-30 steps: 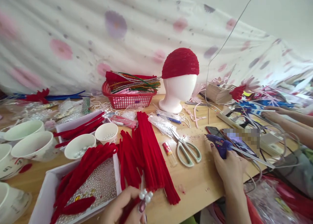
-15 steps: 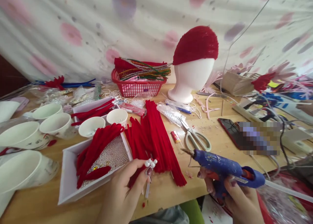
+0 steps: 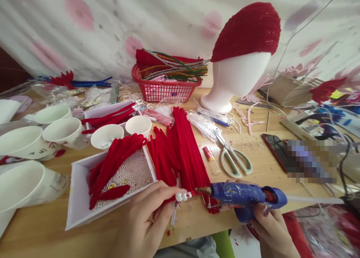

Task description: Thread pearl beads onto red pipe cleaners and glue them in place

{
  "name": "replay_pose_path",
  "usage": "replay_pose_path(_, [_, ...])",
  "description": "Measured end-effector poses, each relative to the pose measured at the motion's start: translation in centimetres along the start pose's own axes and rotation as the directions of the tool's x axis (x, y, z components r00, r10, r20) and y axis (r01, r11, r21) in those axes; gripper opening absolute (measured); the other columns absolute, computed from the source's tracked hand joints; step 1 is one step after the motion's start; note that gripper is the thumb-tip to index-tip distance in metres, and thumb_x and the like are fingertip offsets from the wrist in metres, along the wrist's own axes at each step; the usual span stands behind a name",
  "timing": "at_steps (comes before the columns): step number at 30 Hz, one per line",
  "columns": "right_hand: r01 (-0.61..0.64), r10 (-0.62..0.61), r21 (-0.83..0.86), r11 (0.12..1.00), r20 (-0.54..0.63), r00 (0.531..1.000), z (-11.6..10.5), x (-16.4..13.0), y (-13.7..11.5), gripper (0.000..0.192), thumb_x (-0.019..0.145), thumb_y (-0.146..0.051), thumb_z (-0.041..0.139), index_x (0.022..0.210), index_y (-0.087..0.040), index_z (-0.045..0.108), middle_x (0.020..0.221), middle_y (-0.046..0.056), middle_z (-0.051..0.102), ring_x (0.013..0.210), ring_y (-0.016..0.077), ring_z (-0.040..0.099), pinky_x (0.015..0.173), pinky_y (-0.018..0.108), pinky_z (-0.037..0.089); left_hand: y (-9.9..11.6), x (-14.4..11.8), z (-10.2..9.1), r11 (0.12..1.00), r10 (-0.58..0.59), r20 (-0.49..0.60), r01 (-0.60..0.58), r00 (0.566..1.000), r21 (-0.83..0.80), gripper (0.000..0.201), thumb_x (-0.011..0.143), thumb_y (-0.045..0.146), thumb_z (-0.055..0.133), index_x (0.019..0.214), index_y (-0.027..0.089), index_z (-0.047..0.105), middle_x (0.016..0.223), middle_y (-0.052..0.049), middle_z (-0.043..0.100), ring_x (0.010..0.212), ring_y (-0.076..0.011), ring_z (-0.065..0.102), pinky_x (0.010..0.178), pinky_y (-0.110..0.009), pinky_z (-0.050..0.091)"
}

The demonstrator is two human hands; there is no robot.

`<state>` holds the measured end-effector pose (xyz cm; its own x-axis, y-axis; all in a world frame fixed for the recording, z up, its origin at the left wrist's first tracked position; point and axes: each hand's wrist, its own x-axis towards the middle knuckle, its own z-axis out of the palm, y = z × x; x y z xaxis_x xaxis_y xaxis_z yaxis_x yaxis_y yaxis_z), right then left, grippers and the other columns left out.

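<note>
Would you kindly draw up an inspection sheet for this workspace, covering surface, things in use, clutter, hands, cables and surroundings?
Surface: wooden table, red scraps near the front edge.
Things in use: blue glue gun with a clear stick out its back; white pearl beads.
Clutter: paper cups, white box, red strips, lighter, open scissors, red basket.
Hands: left hand pinches the pearl beads; right hand grips the glue gun, nozzle towards the beads; contact unclear.
Cables: dark cable and pale ones at right, tangled.
Surroundings: floral curtain behind; white mannequin head wears a red cap.
</note>
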<state>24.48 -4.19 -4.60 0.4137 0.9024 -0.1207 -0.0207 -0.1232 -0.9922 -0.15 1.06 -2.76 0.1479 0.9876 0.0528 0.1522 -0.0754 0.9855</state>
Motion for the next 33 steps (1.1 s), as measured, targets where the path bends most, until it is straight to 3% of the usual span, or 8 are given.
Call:
replay_pose_path(5, [0.012,-0.011,-0.019,1.000,0.014,1.000,0.1,-0.1,-0.1,0.048,0.069,-0.070,0.081,0.083,-0.024,0.081,0.086,0.012,0.082,0.090,0.0397,0.077,0.087,0.050,0.062,0.1,0.1,-0.1,1.000,-0.012,0.029,0.012,1.000,-0.009,0.022,0.090,0.029,0.062,0.088,0.035,0.084,0.090,-0.003,0.079,0.071,-0.0194,0.069,0.056,-0.025,0.051])
replay_pose_path(8, [-0.001,0.001,0.011,1.000,0.043,0.999,0.3,-0.2,-0.4,0.052,0.071,-0.072,0.079,0.093,-0.025,0.080,0.078,0.010,0.082,0.080,0.0378,0.078,0.088,0.052,0.060,0.1,0.1,-0.1,1.000,-0.006,0.032,0.006,0.999,0.004,0.023,0.089,0.027,0.062,0.088,0.036,0.084,0.090,-0.002,0.079,0.073,-0.0190,0.070,0.060,-0.025,0.053])
replay_pose_path(13, [0.001,-0.002,0.016,1.000,0.067,0.998,1.0,-0.2,-1.4,0.059,0.069,-0.079,0.074,0.090,-0.024,0.078,0.072,0.011,0.079,0.076,0.0382,0.077,0.084,0.052,0.059,0.0,0.2,-0.1,1.000,0.027,0.029,-0.027,0.999,0.008,0.026,0.088,0.022,0.062,0.092,0.036,0.084,0.092,-0.002,0.080,0.077,-0.0192,0.072,0.067,-0.025,0.055])
replay_pose_path(19, [-0.006,-0.007,0.090,0.996,0.145,0.989,1.6,0.0,-2.1,0.046,0.070,-0.070,0.080,0.082,-0.026,0.077,0.066,0.009,0.077,0.069,0.0369,0.076,0.075,0.050,0.060,0.0,0.1,-0.1,0.999,-0.021,0.076,0.025,0.997,-0.046,0.024,0.090,0.027,0.061,0.089,0.036,0.084,0.086,-0.002,0.079,0.059,-0.0160,0.066,0.052,-0.023,0.051])
replay_pose_path(25, [0.007,-0.020,0.076,0.997,0.181,0.983,0.7,-0.2,-1.3,0.047,0.075,-0.070,0.077,0.089,-0.025,0.077,0.071,0.009,0.078,0.073,0.0367,0.076,0.079,0.051,0.060,-0.5,0.4,-0.4,0.989,0.124,0.078,-0.130,0.989,0.075,0.024,0.090,0.020,0.062,0.093,0.032,0.082,0.090,-0.004,0.080,0.076,-0.0199,0.073,0.063,-0.024,0.057])
replay_pose_path(29, [0.021,-0.023,0.013,1.000,0.193,0.981,-0.5,0.2,-0.5,0.049,0.077,-0.069,0.076,0.088,-0.021,0.079,0.084,0.012,0.080,0.087,0.0364,0.076,0.085,0.047,0.061,-0.8,0.5,-0.7,0.932,0.307,0.160,-0.330,0.938,0.149,0.034,0.093,0.009,0.055,0.107,0.031,0.077,0.092,-0.001,0.078,0.079,-0.0155,0.074,0.067,-0.019,0.058])
replay_pose_path(31, [0.103,-0.098,0.000,0.995,0.308,0.946,-1.2,0.6,-0.1,0.044,0.086,-0.064,0.070,0.093,-0.021,0.081,0.086,0.012,0.080,0.090,0.0361,0.077,0.088,0.046,0.061,-0.9,0.4,-0.8,0.909,0.361,0.169,-0.387,0.917,0.157,0.037,0.094,0.007,0.053,0.112,0.031,0.074,0.091,0.001,0.077,0.081,-0.0136,0.073,0.069,-0.018,0.058])
replay_pose_path(33, [0.195,-0.180,0.011,0.981,0.443,0.878,-1.8,1.1,0.4,0.044,0.094,-0.060,0.061,0.100,-0.021,0.081,0.090,0.014,0.081,0.091,0.0363,0.077,0.088,0.047,0.061,-0.9,0.4,-0.9,0.899,0.374,0.177,-0.403,0.910,0.172,0.037,0.094,0.007,0.054,0.114,0.033,0.072,0.092,0.003,0.076,0.083,-0.0125,0.073,0.072,-0.016,0.057])
